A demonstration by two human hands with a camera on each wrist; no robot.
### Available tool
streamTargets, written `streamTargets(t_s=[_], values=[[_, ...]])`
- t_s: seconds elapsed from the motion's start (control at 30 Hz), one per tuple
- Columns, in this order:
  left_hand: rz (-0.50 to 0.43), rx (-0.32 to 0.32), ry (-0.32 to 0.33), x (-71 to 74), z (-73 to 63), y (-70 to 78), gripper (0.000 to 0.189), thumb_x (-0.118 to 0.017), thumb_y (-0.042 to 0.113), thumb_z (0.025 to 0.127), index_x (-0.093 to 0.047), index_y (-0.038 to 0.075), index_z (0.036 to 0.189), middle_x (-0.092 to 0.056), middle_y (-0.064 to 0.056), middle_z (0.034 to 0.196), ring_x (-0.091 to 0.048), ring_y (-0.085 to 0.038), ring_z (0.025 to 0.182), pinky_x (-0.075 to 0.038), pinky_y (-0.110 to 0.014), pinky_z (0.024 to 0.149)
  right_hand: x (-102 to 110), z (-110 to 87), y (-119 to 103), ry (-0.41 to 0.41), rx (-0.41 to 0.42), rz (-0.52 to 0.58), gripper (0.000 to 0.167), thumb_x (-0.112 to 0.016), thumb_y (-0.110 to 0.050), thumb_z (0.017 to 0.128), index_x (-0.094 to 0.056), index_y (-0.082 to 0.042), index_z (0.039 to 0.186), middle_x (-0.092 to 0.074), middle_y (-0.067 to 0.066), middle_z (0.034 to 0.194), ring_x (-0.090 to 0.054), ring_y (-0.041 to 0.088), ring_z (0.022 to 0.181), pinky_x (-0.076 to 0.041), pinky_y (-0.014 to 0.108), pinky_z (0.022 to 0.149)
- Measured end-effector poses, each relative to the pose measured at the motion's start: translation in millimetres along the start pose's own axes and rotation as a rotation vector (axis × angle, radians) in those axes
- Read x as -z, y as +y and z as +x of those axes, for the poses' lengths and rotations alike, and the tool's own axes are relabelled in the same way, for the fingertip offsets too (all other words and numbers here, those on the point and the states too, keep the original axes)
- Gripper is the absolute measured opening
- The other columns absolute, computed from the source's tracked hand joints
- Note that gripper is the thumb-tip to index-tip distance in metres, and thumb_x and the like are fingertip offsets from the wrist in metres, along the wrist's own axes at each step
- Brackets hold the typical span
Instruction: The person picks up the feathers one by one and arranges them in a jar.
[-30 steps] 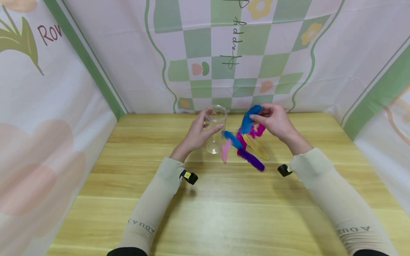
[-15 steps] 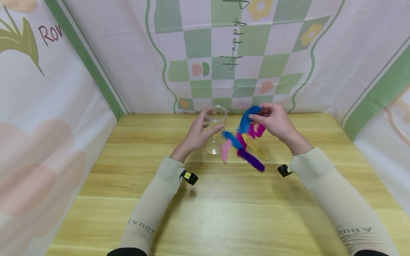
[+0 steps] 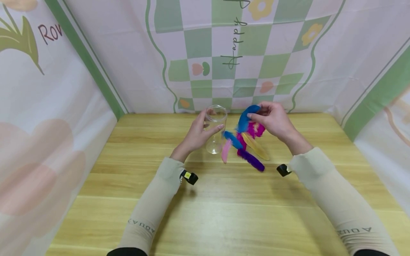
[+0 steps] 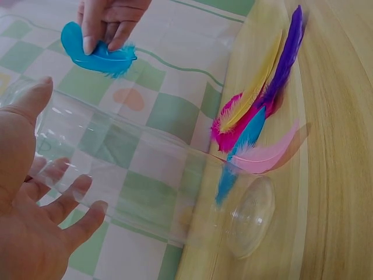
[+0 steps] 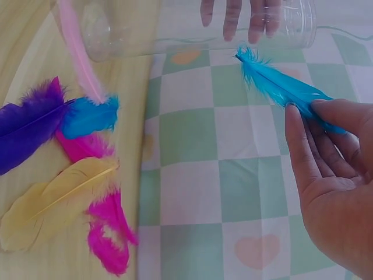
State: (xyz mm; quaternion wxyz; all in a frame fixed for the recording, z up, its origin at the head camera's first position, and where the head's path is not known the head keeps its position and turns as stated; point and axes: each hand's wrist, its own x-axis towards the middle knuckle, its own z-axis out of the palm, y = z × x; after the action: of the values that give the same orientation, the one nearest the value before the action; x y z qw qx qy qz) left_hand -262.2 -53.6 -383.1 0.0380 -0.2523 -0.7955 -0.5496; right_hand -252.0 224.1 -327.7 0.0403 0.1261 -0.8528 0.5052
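Observation:
A tall clear plastic jar (image 3: pixel 215 137) stands upright on the table, its round mouth uppermost. My left hand (image 3: pixel 198 132) holds it from the left, thumb on the near side and fingers behind, as the left wrist view shows through the clear wall. To the right of the jar, my right hand (image 3: pixel 273 119) pinches a blue feather (image 3: pixel 246 119) near one end between thumb and fingers. The fluffy end of that feather (image 5: pixel 247 61) points toward the jar, apart from it. Below lie loose feathers: pink (image 3: pixel 226 151), a second blue one (image 3: pixel 233 139), purple (image 3: pixel 252 160), yellow (image 3: pixel 256 145) and magenta (image 3: pixel 257 129).
The wooden table (image 3: pixel 211 213) extends toward me on all sides of the feathers. A printed cloth backdrop (image 3: pixel 221 42) rises directly behind the jar, and further cloth walls (image 3: pixel 48 142) border the left and right. Small black wrist cameras (image 3: pixel 189 177) hang below both sleeves.
My right hand has shifted slightly left with the blue feather, bringing it a little closer to the jar. My left hand and the jar have stayed in place.

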Motion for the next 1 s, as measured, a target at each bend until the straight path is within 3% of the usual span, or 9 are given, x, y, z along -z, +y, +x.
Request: streamTargets(t_s=[0.3,0.7,0.87,1.0], values=[[-0.014,0.007,0.0,0.1,0.5,-1.3,0.061,-0.072,0.035,0.097,-0.043,0.011,0.145,-0.051,-0.016,0.145,-0.051,-0.025,0.124,-0.047,-0.051,0.109,-1,0.8,-5,0.005,0.01,-0.01,0.018,-0.072,-0.017,0.097,-0.068,0.0,0.094,-0.075,0.009,0.087,-0.071,0.018,0.076,-0.054,0.026,0.063],[0.0,0.002,-0.004,0.7,0.4,0.0,0.061,-0.071,0.035,0.098,-0.042,0.011,0.145,-0.051,-0.015,0.145,-0.052,-0.024,0.124,-0.047,-0.049,0.109,-2,2.4,-8,0.01,0.022,-0.016,0.023,-0.074,-0.021,0.097,-0.066,0.0,0.091,-0.074,0.003,0.083,-0.068,0.019,0.072,-0.05,0.026,0.058],[0.0,0.006,-0.003,0.8,0.3,0.7,0.062,-0.072,0.036,0.097,-0.043,0.012,0.145,-0.052,-0.009,0.143,-0.052,-0.024,0.124,-0.048,-0.048,0.109,-2,2.8,-12,0.001,0.024,0.007,0.024,-0.074,-0.022,0.096,-0.067,0.001,0.092,-0.075,0.012,0.09,-0.071,0.018,0.075,-0.052,0.026,0.06],[-0.001,0.007,-0.009,0.7,0.2,-0.5,0.061,-0.072,0.035,0.097,-0.043,0.011,0.145,-0.052,-0.012,0.143,-0.052,-0.024,0.124,-0.048,-0.047,0.109,-3,3.0,-14,-0.007,0.022,0.036,0.024,-0.074,-0.02,0.096,-0.066,0.002,0.093,-0.075,0.018,0.094,-0.073,0.017,0.079,-0.053,0.026,0.06]])
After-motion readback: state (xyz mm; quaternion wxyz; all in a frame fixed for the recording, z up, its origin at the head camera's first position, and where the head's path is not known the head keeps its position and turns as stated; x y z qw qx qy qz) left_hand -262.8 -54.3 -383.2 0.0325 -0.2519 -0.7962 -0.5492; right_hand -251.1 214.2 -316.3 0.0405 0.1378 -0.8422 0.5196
